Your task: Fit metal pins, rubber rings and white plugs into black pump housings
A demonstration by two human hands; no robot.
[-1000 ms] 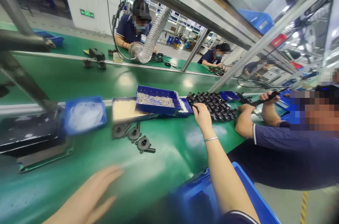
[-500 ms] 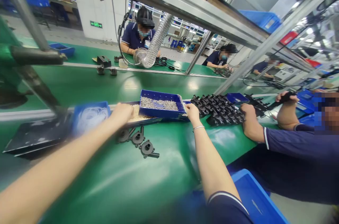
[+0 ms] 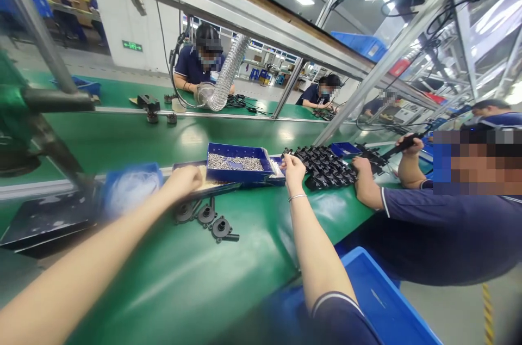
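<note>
My left hand point(image 3: 186, 182) reaches into a tray of small pale pieces point(image 3: 210, 184), fingers bent down and their tips hidden. My right hand point(image 3: 293, 171) is raised beside a tray of small white parts point(image 3: 277, 166), its thumb and fingers pinched together on something too small to name. Between my hands, a blue bin of metal screws point(image 3: 235, 175) rests on top of the trays. Nearer me on the green table lie three black round housings with side spouts, one of them point(image 3: 221, 227) closest to the front.
A blue bin of clear rings point(image 3: 134, 187) and a black box point(image 3: 44, 220) are at left. Many black parts point(image 3: 326, 166) lie at right beside a co-worker's arm point(image 3: 369, 187). A large blue crate point(image 3: 383, 301) stands at lower right. Metal posts cross the view.
The view has shifted, so most things appear further left. My right hand has lifted slightly from the screw bin's right end, its fingers now pinched. My left hand stays at the pale pieces.
</note>
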